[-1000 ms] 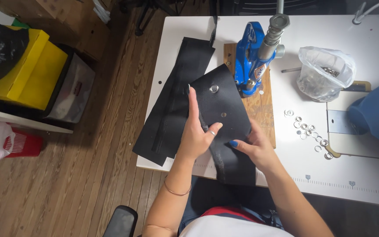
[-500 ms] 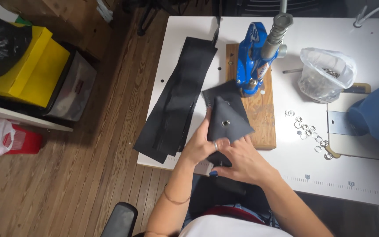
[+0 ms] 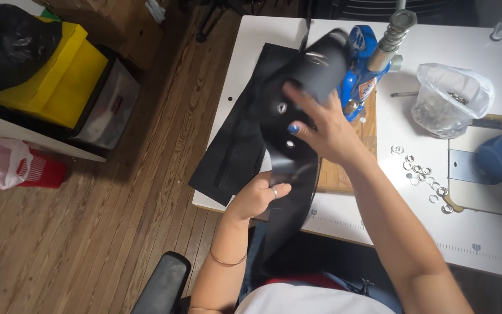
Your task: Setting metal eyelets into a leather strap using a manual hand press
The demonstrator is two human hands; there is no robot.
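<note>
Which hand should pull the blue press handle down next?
Probably the right hand: it lies on the black strip right beside the blue press. The left hand grips the strip's near edge, farther away.

White table on brown plank floor

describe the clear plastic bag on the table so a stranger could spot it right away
On the white worktable, look right of the blue hand press that stands on a wooden board. There sits a crumpled clear plastic bag holding small silvery metal pieces. Unlike the loose metal rings scattered below it, it is bulky and see-through.
</note>
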